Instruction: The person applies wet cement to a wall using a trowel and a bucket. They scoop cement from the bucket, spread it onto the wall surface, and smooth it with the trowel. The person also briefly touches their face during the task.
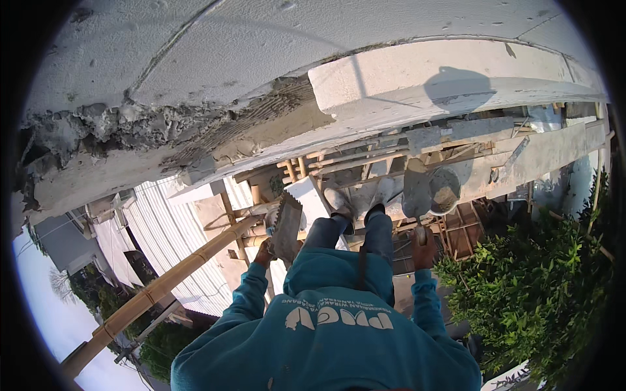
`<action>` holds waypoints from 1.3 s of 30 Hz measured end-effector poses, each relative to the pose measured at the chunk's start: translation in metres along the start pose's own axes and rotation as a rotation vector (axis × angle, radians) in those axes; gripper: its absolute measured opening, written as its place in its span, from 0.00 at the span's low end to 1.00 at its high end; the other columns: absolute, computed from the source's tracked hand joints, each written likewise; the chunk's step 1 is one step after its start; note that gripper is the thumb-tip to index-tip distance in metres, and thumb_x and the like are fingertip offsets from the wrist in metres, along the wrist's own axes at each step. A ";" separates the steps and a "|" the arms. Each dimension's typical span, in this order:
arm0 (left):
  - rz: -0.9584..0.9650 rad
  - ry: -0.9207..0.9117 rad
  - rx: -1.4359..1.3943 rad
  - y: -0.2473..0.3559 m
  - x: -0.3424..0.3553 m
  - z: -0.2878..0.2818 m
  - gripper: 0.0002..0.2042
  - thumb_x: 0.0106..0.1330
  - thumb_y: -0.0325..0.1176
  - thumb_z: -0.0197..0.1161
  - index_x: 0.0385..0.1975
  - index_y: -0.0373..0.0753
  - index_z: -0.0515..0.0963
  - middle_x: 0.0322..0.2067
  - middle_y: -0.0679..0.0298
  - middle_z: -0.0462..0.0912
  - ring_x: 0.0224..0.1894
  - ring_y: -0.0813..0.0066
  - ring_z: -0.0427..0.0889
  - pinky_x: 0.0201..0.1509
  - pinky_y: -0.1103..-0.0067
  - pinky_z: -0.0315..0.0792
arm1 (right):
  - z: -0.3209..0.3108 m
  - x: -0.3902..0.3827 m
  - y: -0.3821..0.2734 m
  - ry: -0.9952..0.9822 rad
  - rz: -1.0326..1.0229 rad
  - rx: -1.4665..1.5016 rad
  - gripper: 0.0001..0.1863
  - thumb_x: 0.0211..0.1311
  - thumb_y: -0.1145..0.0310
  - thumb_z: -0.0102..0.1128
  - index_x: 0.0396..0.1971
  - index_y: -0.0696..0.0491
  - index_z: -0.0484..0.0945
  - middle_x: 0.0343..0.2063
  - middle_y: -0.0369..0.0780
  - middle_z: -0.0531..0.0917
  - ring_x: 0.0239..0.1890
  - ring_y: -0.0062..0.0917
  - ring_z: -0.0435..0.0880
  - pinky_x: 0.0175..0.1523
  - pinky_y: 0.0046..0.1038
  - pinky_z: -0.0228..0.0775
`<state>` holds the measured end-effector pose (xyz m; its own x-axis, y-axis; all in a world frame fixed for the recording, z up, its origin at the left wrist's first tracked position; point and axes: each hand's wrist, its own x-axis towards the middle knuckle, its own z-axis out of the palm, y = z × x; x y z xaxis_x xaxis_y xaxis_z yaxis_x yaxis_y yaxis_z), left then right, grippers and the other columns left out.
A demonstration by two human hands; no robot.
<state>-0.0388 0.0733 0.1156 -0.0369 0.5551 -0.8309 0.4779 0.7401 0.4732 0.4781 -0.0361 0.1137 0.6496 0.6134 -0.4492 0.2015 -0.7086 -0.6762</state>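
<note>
Grey metal, toothed along its edge, the notched trowel (285, 228) was gripped in the left hand (263, 253), beside the left thigh; the right hand (424, 251) clasped a hand trowel (416, 189) by its handle, its blade appearing just left of a bucket (446, 210)

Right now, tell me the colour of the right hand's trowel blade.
The trowel blade is grey; it shows best in the head view.
</note>
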 end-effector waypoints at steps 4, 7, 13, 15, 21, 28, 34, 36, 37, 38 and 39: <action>0.104 0.074 0.090 -0.064 0.018 0.006 0.24 0.64 0.37 0.58 0.62 0.46 0.67 0.58 0.56 0.70 0.54 0.61 0.73 0.49 0.65 0.72 | 0.033 -0.007 -0.075 -0.245 -0.180 0.110 0.24 0.56 0.58 0.67 0.48 0.56 0.76 0.35 0.49 0.83 0.39 0.36 0.84 0.44 0.35 0.74; 0.210 0.076 0.191 -0.070 0.017 0.018 0.21 0.65 0.35 0.54 0.59 0.42 0.70 0.59 0.52 0.68 0.59 0.55 0.68 0.60 0.62 0.63 | 0.053 -0.007 -0.146 -0.340 -0.332 0.108 0.20 0.60 0.57 0.65 0.43 0.56 0.76 0.22 0.36 0.77 0.18 0.18 0.74 0.22 0.23 0.67; 0.275 0.087 0.114 -0.178 0.027 0.055 0.18 0.65 0.30 0.48 0.53 0.39 0.74 0.56 0.50 0.73 0.57 0.50 0.70 0.64 0.61 0.62 | 0.071 0.021 -0.251 -0.640 0.130 0.362 0.20 0.62 0.51 0.62 0.38 0.53 0.73 0.19 0.35 0.74 0.15 0.21 0.74 0.18 0.25 0.67; 0.397 0.156 0.386 -0.116 -0.003 0.051 0.16 0.65 0.31 0.48 0.50 0.40 0.76 0.51 0.55 0.77 0.54 0.56 0.73 0.61 0.65 0.64 | 0.061 0.029 -0.263 -0.612 0.171 0.400 0.21 0.62 0.49 0.60 0.38 0.54 0.72 0.20 0.36 0.74 0.14 0.21 0.74 0.18 0.25 0.66; 0.309 0.172 -0.121 -0.137 -0.012 0.058 0.13 0.63 0.28 0.53 0.47 0.38 0.77 0.45 0.59 0.82 0.48 0.62 0.78 0.53 0.73 0.71 | 0.021 0.018 -0.308 -0.756 0.258 0.392 0.25 0.66 0.46 0.54 0.46 0.55 0.71 0.24 0.36 0.73 0.18 0.18 0.71 0.21 0.24 0.65; 0.667 0.419 0.611 -0.120 0.005 0.045 0.11 0.59 0.31 0.56 0.40 0.38 0.79 0.36 0.59 0.82 0.39 0.60 0.78 0.45 0.71 0.71 | -0.022 0.005 -0.342 -0.765 0.283 0.405 0.27 0.69 0.44 0.46 0.47 0.56 0.69 0.24 0.35 0.71 0.19 0.18 0.68 0.23 0.24 0.65; 0.734 0.487 0.678 -0.178 0.070 0.063 0.10 0.66 0.31 0.49 0.42 0.39 0.76 0.40 0.60 0.82 0.40 0.66 0.79 0.44 0.72 0.73 | -0.060 -0.007 -0.365 -0.787 0.225 0.324 0.29 0.70 0.41 0.41 0.47 0.56 0.68 0.23 0.35 0.71 0.18 0.19 0.69 0.22 0.25 0.68; 0.748 0.547 0.752 -0.208 0.083 0.072 0.10 0.69 0.31 0.46 0.43 0.39 0.75 0.41 0.61 0.82 0.40 0.68 0.80 0.43 0.73 0.74 | -0.058 -0.005 -0.367 -0.816 0.212 0.297 0.29 0.70 0.41 0.39 0.45 0.56 0.69 0.20 0.36 0.71 0.14 0.19 0.69 0.17 0.23 0.68; 0.784 0.581 0.816 -0.206 0.088 0.072 0.10 0.70 0.31 0.45 0.43 0.39 0.74 0.42 0.61 0.82 0.41 0.69 0.80 0.43 0.73 0.74 | -0.060 -0.007 -0.364 -0.793 0.153 0.241 0.29 0.70 0.41 0.39 0.45 0.56 0.69 0.20 0.36 0.71 0.13 0.19 0.69 0.16 0.23 0.67; 0.834 0.652 0.915 -0.205 0.090 0.075 0.11 0.71 0.31 0.44 0.44 0.39 0.74 0.43 0.61 0.82 0.41 0.70 0.80 0.43 0.73 0.74 | -0.060 -0.009 -0.361 -0.776 0.092 0.181 0.29 0.70 0.41 0.39 0.44 0.56 0.69 0.19 0.36 0.70 0.12 0.19 0.68 0.15 0.23 0.66; 0.675 0.516 0.526 -0.212 0.083 0.074 0.10 0.70 0.31 0.45 0.43 0.38 0.73 0.41 0.61 0.81 0.39 0.70 0.80 0.41 0.74 0.74 | -0.056 -0.008 -0.359 -0.764 0.031 0.121 0.28 0.70 0.41 0.39 0.43 0.55 0.70 0.18 0.36 0.70 0.10 0.19 0.68 0.14 0.22 0.65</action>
<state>-0.0784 -0.0654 -0.0749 0.0685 0.9866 -0.1481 0.8622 0.0161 0.5063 0.4413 0.1941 0.3925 -0.0411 0.6953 -0.7175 0.0815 -0.7134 -0.6960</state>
